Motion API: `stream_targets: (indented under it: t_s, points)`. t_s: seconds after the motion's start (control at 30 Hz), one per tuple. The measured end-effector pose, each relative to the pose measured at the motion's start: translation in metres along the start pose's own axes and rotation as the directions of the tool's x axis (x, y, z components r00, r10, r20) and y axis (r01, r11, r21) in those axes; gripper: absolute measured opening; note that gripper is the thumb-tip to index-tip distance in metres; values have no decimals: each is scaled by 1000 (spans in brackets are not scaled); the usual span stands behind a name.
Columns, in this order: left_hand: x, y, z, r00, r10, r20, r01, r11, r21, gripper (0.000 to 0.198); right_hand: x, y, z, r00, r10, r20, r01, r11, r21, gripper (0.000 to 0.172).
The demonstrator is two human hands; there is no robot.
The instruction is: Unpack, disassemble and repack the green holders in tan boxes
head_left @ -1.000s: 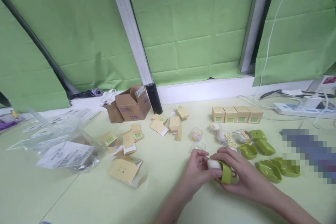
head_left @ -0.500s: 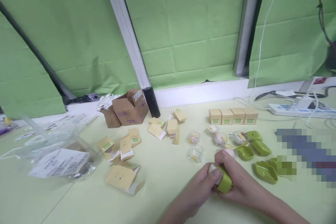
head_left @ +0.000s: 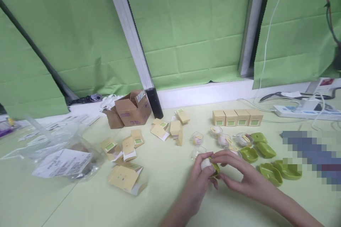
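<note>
My left hand [head_left: 198, 177] is closed around a rounded white object [head_left: 206, 164], its thumb pressed on the near side. Against the white object's right side sits a green plastic case [head_left: 214, 171], partly hidden by fingers. My right hand [head_left: 238, 170] pinches the green case loosely, fingertips on its top edge and thumb at its lower right. Just behind my left hand stands a small clear plastic box [head_left: 198, 151], partly covered. Several clear boxes with pale contents and yellow strips, such as one clear box [head_left: 224, 140], stand beyond my hands.
Green plastic shells [head_left: 270, 173] lie right of my hands. A row of small cardboard boxes [head_left: 231, 118] stands behind. Opened cartons [head_left: 124, 177] lie left, near a clear plastic bag [head_left: 64, 163] and a brown cardboard box [head_left: 133, 110]. A power strip [head_left: 298, 111] lies at the back right.
Both hands have moved slightly left and up with the white object and green case. My right hand's fingers have loosened from a full wrap to a fingertip hold.
</note>
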State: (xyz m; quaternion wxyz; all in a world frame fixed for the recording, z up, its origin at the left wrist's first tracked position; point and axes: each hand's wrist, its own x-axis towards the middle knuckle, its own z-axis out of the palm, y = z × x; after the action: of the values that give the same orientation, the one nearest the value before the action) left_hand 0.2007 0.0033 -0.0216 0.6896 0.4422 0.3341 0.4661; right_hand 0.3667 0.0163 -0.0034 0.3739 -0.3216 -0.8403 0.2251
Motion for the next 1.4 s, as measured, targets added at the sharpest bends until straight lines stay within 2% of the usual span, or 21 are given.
stream_targets:
  t_s: [0.13,0.27,0.4,0.5,0.63,0.77,0.9,1.07,1.17,1.27,1.4]
  points:
    - [0,-8,-4,1000,2,-10,0,979,203,38,-1,6,8,992,-120,-49,115,988,-107,30]
    - [0,-17,-8,1000,0,2,-1,930,367,41,-8,8,17,976,-190,-108,148,937,-317,31]
    - [-1,-15,-5,998,-8,63,-15,930,367,41,-11,7,20,955,-261,-138,180,886,-428,31]
    - [-1,-11,-2,998,1,57,-22,928,371,40,-9,5,20,946,-279,-164,170,859,-482,29]
    - [0,-9,0,997,-37,71,7,924,383,42,-7,2,19,951,-280,-128,177,837,-518,26]
    - [-1,-3,0,992,-78,95,40,934,354,44,-7,1,14,966,-239,-97,172,878,-446,27]
    - [-4,3,0,987,-94,133,56,963,263,40,-6,0,11,983,-159,-90,128,952,-278,27]
    - [-4,5,-2,978,-111,177,82,984,159,39,-6,1,13,990,-121,-78,106,979,-173,25]
    - [-2,4,-2,983,-95,158,79,991,105,44,-4,-1,11,997,-6,-71,7,1000,5,22]
    - [2,2,-3,991,-41,125,42,999,-3,53,-1,-2,6,993,118,-19,-113,976,184,19]
    - [3,-1,-3,998,-28,48,32,996,-87,62,3,5,7,974,226,11,-219,930,296,22]
